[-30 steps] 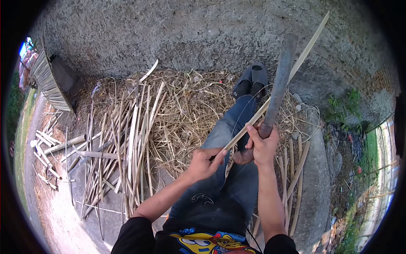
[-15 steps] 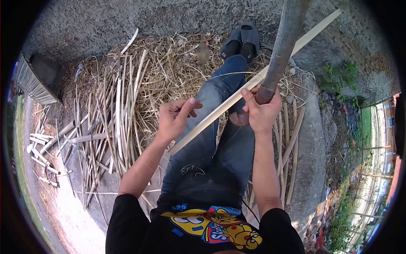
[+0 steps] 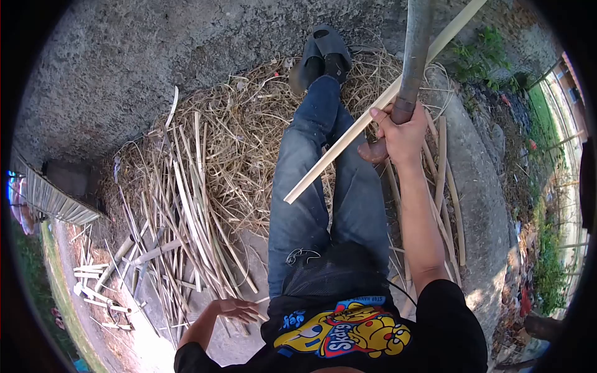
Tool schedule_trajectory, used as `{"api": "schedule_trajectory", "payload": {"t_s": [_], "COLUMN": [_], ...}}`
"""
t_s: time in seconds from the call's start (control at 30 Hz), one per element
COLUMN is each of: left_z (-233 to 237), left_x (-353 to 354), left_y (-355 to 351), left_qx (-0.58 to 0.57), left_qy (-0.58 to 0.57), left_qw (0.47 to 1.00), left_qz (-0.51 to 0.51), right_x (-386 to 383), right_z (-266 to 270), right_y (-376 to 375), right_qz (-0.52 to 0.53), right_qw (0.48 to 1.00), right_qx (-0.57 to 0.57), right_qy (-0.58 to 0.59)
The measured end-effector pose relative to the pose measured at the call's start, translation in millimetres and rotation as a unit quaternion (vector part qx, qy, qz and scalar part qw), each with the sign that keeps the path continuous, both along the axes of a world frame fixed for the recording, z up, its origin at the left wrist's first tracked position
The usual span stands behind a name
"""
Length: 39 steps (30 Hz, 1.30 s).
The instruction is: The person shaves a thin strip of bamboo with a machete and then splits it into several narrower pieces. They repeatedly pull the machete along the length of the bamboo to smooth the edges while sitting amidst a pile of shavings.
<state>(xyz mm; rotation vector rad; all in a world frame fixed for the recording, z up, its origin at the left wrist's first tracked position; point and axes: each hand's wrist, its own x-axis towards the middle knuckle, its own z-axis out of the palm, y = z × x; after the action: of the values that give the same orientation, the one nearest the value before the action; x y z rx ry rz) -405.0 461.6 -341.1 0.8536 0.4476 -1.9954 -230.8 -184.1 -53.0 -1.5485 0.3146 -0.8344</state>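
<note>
the left hand (image 3: 235, 309) has let go of the strip (image 3: 348, 138). it was pinching it a second ago, but now it is down by the side of the shirt (image 3: 342, 329), open, with its fingers spread. the right hand (image 3: 404, 133) still grips the knife (image 3: 416, 53) and the strip at once. the strip slants over the legs (image 3: 311, 149), behind the blade, and its low end is over one thigh. long sticks (image 3: 186, 205) lie left of the legs, beside the curly scraps (image 3: 249, 133).
</note>
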Motion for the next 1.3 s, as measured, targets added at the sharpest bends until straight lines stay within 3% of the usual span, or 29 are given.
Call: {"api": "schedule_trajectory", "payload": {"t_s": [0.03, 0.07, 0.1, 0.13, 0.17, 0.2, 0.23, 0.27, 0.3, 0.33, 0.37, 0.4, 0.47, 0.53, 0.63, 0.7, 0.77, 0.8, 0.83, 0.9, 0.93, 1.1, 1.2, 1.3], "left_z": [19, 1, -24, -6, -33, -19, 22, 20, 93, 118, 153, 185, 241, 267, 268, 264, 254, 223, 230, 244, 219, 193, 169, 147], "left_x": [2, -6, -21, -1, 3, 34, 69, 100, 127, 152, 170, 187, 200, 203, 205, 205, 212, 215, 210, 200, 198, 153, 128, 113], "left_y": [-11, 5, 47, 45, 100, 102, 85, 91, 25, -7, -58, -96, -176, -239, -299, -321, -326, -320, -318, -308, -292, -239, -227, -227], "left_qx": [0.026, 0.127, 0.248, 0.129, 0.216, 0.308, 0.312, 0.397, 0.349, 0.289, 0.242, 0.221, 0.116, -0.001, -0.138, -0.133, 0.001, -0.073, -0.067, 0.007, 0.008, 0.023, 0.052, 0.089], "left_qy": [0.102, 0.036, -0.148, -0.350, -0.464, -0.471, -0.564, -0.583, -0.629, -0.750, -0.793, -0.813, -0.785, -0.775, -0.722, -0.711, -0.800, -0.821, -0.815, -0.707, -0.745, -0.682, -0.673, -0.697], "left_qw": [0.993, 0.963, 0.890, 0.651, 0.544, 0.569, 0.591, 0.671, 0.694, 0.585, 0.515, 0.486, 0.535, 0.587, 0.664, 0.666, 0.600, 0.563, 0.573, 0.702, 0.661, 0.722, 0.733, 0.711], "left_qz": [-0.048, -0.235, -0.354, -0.661, -0.666, -0.600, -0.486, -0.228, 0.017, 0.105, 0.219, 0.231, 0.289, 0.233, 0.138, 0.182, -0.007, 0.054, 0.055, 0.091, 0.091, 0.112, 0.087, 0.038], "right_x": [2, 5, 5, 6, 10, 13, 14, 13, 16, 17, 16, 16, 16, 14, 11, 3, 3, 0, 0, 8, 5, -12, -20, -31], "right_z": [3, 9, 12, 13, 15, 14, 13, 13, 6, 2, -1, -3, -12, -24, -44, -35, -42, -47, -52, -60, -59, -57, -79, -93], "right_y": [2, 4, 10, 17, 22, 26, 32, 39, 44, 52, 63, 74, 97, 119, 145, 151, 150, 148, 144, 127, 116, 69, 65, 72], "right_qz": [0.016, 0.016, 0.016, 0.024, 0.032, 0.038, 0.044, 0.055, 0.050, 0.057, 0.064, 0.070, 0.092, 0.109, 0.124, 0.122, 0.148, 0.173, 0.178, 0.144, 0.148, 0.214, 0.224, 0.251], "right_qw": [1.000, 1.000, 1.000, 0.999, 0.999, 0.999, 0.999, 0.998, 0.998, 0.998, 0.997, 0.997, 0.996, 0.994, 0.992, 0.990, 0.987, 0.983, 0.982, 0.980, 0.976, 0.936, 0.900, 0.857], "right_qx": [-0.002, -0.011, -0.018, -0.016, -0.017, -0.018, -0.017, -0.006, -0.027, -0.033, -0.037, -0.031, -0.002, 0.014, 0.018, -0.066, -0.058, -0.050, -0.046, -0.129, -0.161, -0.266, -0.357, -0.423], "right_qy": [0.007, 0.012, 0.020, 0.017, 0.009, 0.005, 0.006, 0.025, 0.016, 0.015, 0.014, 0.017, 0.008, 0.006, 0.022, 0.004, 0.013, 0.023, 0.034, -0.041, -0.007, 0.083, 0.111, 0.151]}}
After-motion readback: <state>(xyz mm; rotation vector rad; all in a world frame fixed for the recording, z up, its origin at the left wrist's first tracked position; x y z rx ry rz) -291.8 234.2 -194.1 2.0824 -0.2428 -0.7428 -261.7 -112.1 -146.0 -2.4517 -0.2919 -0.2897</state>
